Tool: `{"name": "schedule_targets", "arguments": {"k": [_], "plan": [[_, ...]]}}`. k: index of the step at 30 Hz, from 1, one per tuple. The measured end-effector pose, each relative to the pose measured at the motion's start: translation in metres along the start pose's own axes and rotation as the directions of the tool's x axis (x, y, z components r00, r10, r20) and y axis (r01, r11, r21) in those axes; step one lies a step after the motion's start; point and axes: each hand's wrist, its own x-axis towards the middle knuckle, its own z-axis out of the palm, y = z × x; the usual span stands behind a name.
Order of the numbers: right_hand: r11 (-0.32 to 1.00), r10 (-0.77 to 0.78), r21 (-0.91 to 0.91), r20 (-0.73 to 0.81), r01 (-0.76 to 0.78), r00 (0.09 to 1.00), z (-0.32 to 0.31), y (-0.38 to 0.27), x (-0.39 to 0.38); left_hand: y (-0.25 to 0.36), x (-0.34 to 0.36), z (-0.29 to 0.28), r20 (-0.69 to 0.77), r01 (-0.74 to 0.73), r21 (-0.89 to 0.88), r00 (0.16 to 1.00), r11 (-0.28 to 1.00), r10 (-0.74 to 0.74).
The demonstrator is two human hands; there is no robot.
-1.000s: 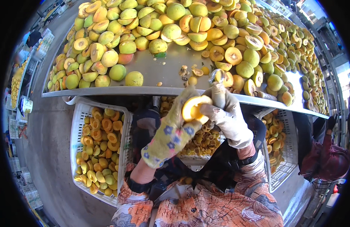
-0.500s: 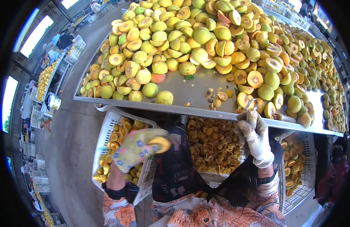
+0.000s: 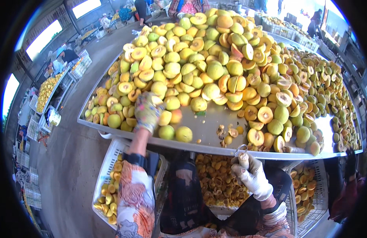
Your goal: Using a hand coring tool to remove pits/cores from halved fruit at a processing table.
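Observation:
My left hand [image 3: 148, 111], in a floral-patterned glove, reaches into the near left of a heap of yellow-green peaches [image 3: 172, 68], many of them cut in half. Its fingers touch the fruit, but blur and the peaches around them hide whether they close on one. My right hand [image 3: 253, 177], in a white glove, is closed round the pale handle of a pitting tool [image 3: 243, 155]. The tool's metal loop points up by the near edge of the metal table [image 3: 215, 129].
Below the table, a white crate [image 3: 102, 180] holds peach halves at left, and another crate [image 3: 321, 190] stands at right. Between them lie many pitted scraps [image 3: 221, 178]. Small pit pieces [image 3: 227, 134] lie on the metal. A person [image 3: 189, 7] is beyond the heap.
My left hand has moved up from the left crate to the heap; the peach half it held is no longer seen in it. My right hand, still holding the tool, appears slightly lower and further left.

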Motion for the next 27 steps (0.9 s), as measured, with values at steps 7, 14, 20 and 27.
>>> {"name": "schedule_targets", "arguments": {"k": [7, 14, 20, 27], "plan": [[0.985, -0.119, -0.117, 0.074, 0.127, 0.99, 0.002, 0.005, 0.004, 0.041, -0.042, 0.031, 0.024, -0.31, 0.133, 0.951, 0.942, 0.309], [0.984, -0.052, 0.169, -0.041, 0.058, 0.998, -0.009, 0.003, 0.01, 0.023, -0.027, -0.001, 0.072, -0.121, -0.255, 0.987, 0.96, 0.143], [0.965, -0.06, 0.249, -0.103, 0.084, 0.993, -0.005, 0.003, 0.008, 0.074, -0.051, -0.061, 0.067, 0.091, -0.802, 0.996, 0.59, -0.062], [0.864, 0.062, 0.5, 0.006, -0.057, 0.998, -0.006, -0.008, 0.003, 0.204, -0.12, -0.058, 0.205, 0.154, -0.968, 0.939, 0.196, 0.275]]}}
